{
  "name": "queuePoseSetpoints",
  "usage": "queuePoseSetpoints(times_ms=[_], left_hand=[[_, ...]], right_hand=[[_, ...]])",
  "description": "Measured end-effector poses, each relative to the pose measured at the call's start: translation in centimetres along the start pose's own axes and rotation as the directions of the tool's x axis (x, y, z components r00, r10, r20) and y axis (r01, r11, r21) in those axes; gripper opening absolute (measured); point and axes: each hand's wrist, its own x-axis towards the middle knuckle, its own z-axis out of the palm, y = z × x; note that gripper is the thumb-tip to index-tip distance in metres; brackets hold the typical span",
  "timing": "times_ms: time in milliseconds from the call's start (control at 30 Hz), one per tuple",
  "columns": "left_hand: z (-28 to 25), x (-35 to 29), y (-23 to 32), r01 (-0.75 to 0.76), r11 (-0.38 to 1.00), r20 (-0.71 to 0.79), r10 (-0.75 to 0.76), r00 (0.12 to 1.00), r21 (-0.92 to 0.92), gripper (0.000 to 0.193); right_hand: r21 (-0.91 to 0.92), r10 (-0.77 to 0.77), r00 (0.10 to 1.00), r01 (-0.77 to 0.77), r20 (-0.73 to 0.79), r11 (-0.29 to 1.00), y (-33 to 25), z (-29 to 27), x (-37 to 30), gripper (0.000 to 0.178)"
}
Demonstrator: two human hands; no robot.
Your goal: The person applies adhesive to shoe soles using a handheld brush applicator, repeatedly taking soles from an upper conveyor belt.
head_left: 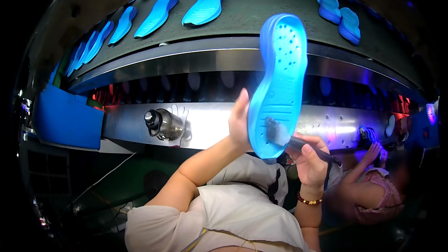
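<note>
A bright blue shoe sole (282,79) is held up before me, its toe end toward my body and a patch of small holes at the far end. My left hand (240,123) grips its left edge, the thumb pointing up along the side. In my right hand (310,158) is a brush (308,145) with a dark handle. Its pale bristles (278,133) press on the sole's face near the close end. The fingers of my right hand wrap round the handle. A beaded bracelet (310,200) circles my right wrist.
Beyond a metal rail (205,48), a dark conveyor belt (261,4) carries several blue soles (204,3). A dark-lidded bottle (163,123) stands on the metal ledge (210,121). A blue panel (68,116) stands at left. Another person (373,191) works at right.
</note>
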Motion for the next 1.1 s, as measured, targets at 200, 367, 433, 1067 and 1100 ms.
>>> queuePoseSetpoints(times_ms=[200, 367, 433, 1067, 1100], left_hand=[[0.2, 0.3, 0.2, -0.009, 0.972, 0.064, 0.024, 0.998, -0.235, 0.052], [0.3, 0.9, 1.0, -0.041, 0.983, 0.077, 0.055, 0.996, -0.18, 0.053], [0.0, 0.9, 1.4, -0.003, 0.976, 0.131, 0.032, 0.991, -0.22, 0.054], [1.7, 1.7, 3.9, 0.622, 0.758, -0.131, -0.608, 0.783, 0.196, 0.044], [1.7, 1.7, 3.9, 0.684, 0.635, -0.235, -0.647, 0.725, 0.36, 0.046]], right_hand=[[-0.61, -0.187, 0.955, 0.292, 0.23, 0.737, -1.6, 1.3, -0.2, 0.018], [-0.676, -0.326, 0.887, 0.461, 0.327, 0.575, -1.1, 1.2, 1.1, 0.019], [-0.664, -0.224, 0.827, 0.55, 0.515, 0.506, -2.4, 2.6, 1.4, 0.02], [-0.706, 0.027, 0.746, 0.616, 0.665, 0.35, -4.7, 0.5, 2.2, 0.021], [-0.748, 0.169, 0.734, 0.61, 0.658, 0.259, -5.0, 0.6, 1.7, 0.02]])
